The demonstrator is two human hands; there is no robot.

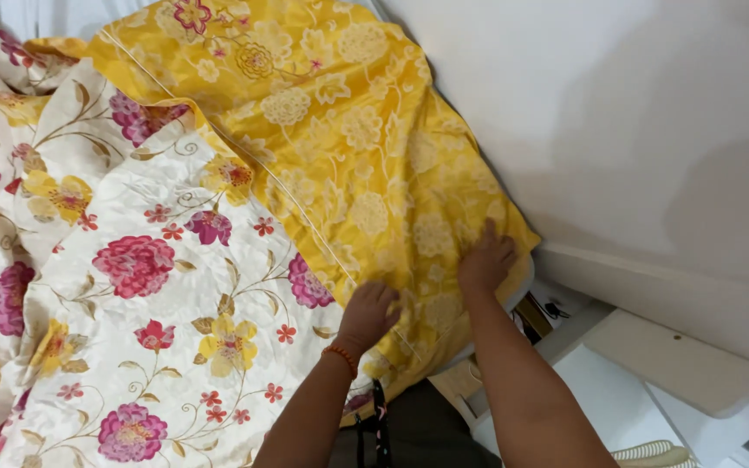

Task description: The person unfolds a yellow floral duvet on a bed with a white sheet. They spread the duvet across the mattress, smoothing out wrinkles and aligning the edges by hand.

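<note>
A quilted bedspread lies over a bed: its cream part (132,286) carries pink and yellow flowers, and its wide yellow border (348,139) has a pale floral pattern. My left hand (370,314), with an orange bead bracelet on the wrist, is curled with its fingers bunched into the fabric where cream meets yellow. My right hand (485,260) presses flat, fingers spread, on the yellow border near the bed's corner. Whether the left hand truly pinches the cloth is hard to tell.
A white wall (635,113) runs along the right side of the bed. Below it sit a white ledge or furniture top (678,364) and a narrow gap with dark small items (541,314). A dark strap (379,425) hangs by my body.
</note>
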